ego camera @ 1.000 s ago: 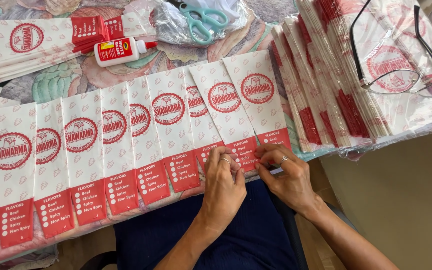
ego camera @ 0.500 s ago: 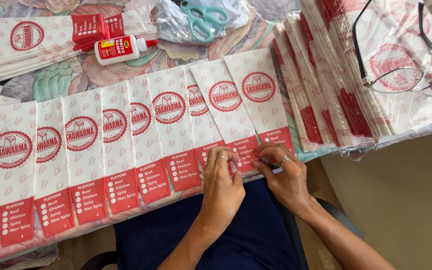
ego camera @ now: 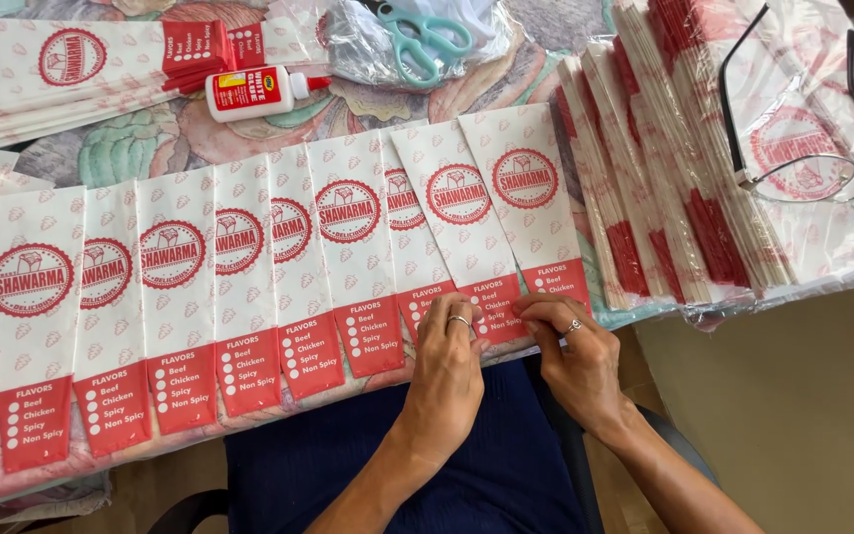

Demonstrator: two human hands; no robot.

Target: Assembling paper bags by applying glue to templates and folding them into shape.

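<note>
A row of several white paper bags with round red emblems and red bottom bands lies overlapped along the table's near edge. My left hand [ego camera: 454, 358] and my right hand [ego camera: 567, 348] both press on the red band of the second bag from the right [ego camera: 463, 232], fingertips pinching its lower edge. The rightmost bag [ego camera: 528, 193] lies partly over it. Each hand wears a ring. My lap in dark blue cloth shows below.
A white glue bottle with red cap [ego camera: 254, 92] lies behind the row, teal scissors [ego camera: 425, 37] further back. Stacks of the same bags sit at back left [ego camera: 56, 74] and right [ego camera: 664, 188]. Black-framed eyeglasses [ego camera: 803, 163] rest on the right stack.
Both hands slid a little to the left along the red bands, from the rightmost bag's bottom edge toward the neighbouring bag.
</note>
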